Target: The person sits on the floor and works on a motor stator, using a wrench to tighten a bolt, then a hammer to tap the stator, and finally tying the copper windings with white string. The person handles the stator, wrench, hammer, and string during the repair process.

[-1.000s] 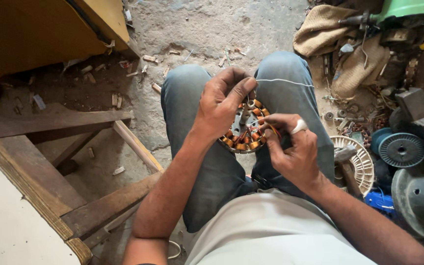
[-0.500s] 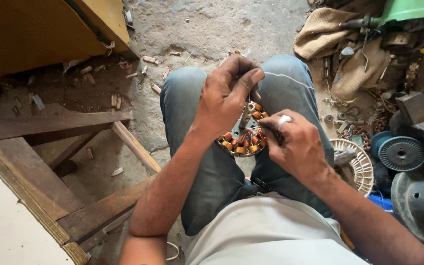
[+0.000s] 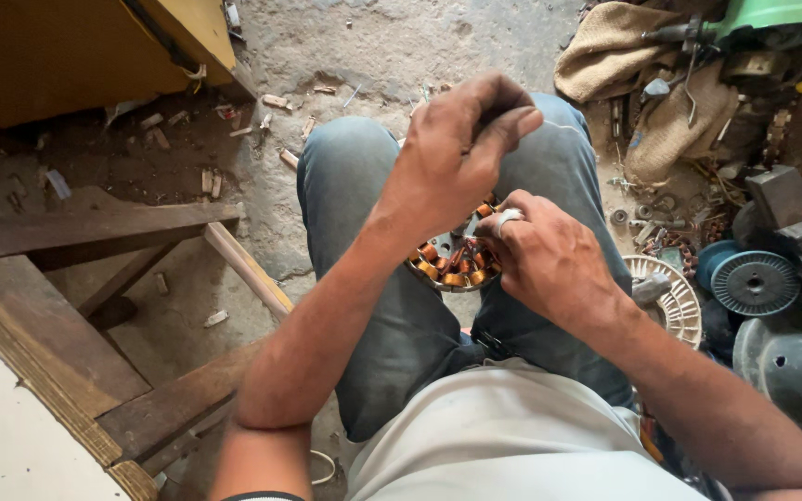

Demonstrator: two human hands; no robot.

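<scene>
Left hand fingers pinched on thin wire over copper-wound stator on lap — right hand fingers curled, gripping stator's right edge.

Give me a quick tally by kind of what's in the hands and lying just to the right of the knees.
Copper-wound stator: 1
Blue wire spool: 1
White slotted fan disc: 1
Burlap sacks: 2
Hands, left hand and right hand: 2
Total: 7
</scene>
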